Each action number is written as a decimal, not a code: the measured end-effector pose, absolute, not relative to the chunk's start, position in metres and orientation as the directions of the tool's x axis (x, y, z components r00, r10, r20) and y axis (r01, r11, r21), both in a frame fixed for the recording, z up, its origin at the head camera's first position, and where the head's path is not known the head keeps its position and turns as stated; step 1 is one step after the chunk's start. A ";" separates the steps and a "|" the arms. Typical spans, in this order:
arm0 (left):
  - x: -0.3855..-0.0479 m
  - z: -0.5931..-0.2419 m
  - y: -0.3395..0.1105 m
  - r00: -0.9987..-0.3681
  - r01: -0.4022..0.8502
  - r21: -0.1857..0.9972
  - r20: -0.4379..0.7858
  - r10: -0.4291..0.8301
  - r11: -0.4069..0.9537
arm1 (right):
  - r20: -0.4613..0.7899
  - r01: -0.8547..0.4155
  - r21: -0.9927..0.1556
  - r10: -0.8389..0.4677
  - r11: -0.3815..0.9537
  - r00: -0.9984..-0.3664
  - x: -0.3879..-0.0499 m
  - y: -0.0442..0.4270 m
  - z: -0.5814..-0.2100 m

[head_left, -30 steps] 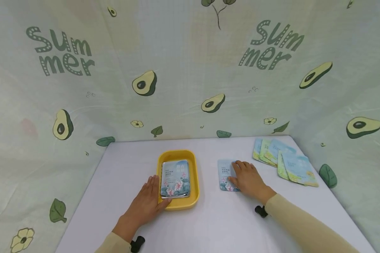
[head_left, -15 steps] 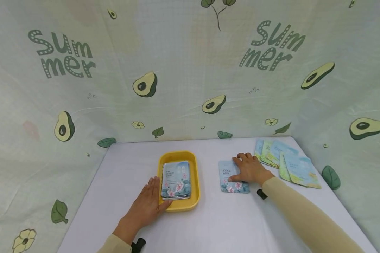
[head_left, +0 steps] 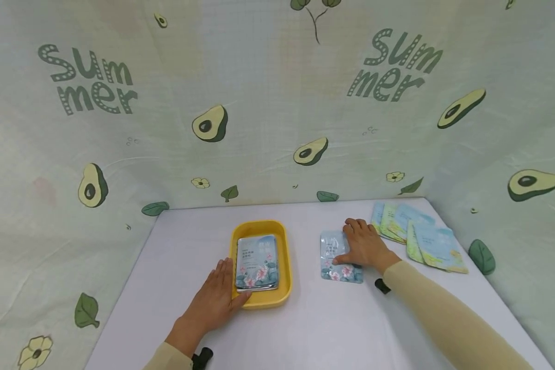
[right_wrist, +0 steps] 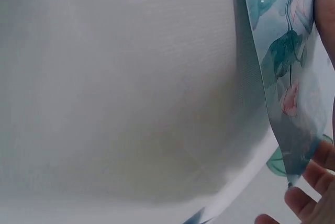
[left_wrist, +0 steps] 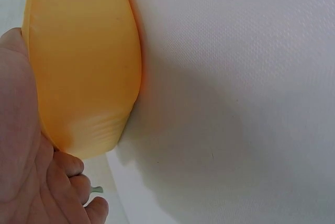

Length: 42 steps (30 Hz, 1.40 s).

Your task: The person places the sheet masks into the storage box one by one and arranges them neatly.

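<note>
Two hands are busy over the white table [head_left: 305,329]. The right hand [head_left: 366,246], fingers bent, pinches a blue flowered packet [head_left: 330,247] on the table, right of the tray: thumb on the printed face, fingers by the far edge, the packet bowing and one edge looking raised from the right wrist. Across on the left, the left hand [head_left: 215,295] lies fingers straight and together against the yellow tray [head_left: 284,262], gripping nothing. Inside sits a pile of similar packets [head_left: 257,259]; green and blue packets [head_left: 437,246] fan out at far right.
</note>
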<state>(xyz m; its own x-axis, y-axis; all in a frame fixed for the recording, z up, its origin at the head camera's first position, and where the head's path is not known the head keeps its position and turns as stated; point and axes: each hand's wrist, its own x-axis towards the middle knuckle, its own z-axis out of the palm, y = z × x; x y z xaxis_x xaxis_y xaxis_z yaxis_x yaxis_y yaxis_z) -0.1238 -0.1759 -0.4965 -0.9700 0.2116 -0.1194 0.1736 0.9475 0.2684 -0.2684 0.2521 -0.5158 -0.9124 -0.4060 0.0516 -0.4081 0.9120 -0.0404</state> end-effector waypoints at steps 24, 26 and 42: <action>-0.121 -0.495 -0.178 -0.965 0.189 0.288 -0.123 0.232 0.939 | 0.429 -0.389 -0.171 -0.287 0.905 -0.857 -0.215 0.246 -0.523; -0.121 -0.495 -0.178 -0.965 0.186 0.289 -0.124 0.229 0.939 | 0.438 -0.395 -0.202 -0.278 0.896 -0.855 -0.213 0.247 -0.524; -0.123 -0.498 -0.178 -0.967 0.183 0.280 -0.119 0.223 0.942 | 0.429 -0.414 -0.380 -0.239 0.827 -0.871 -0.212 0.248 -0.526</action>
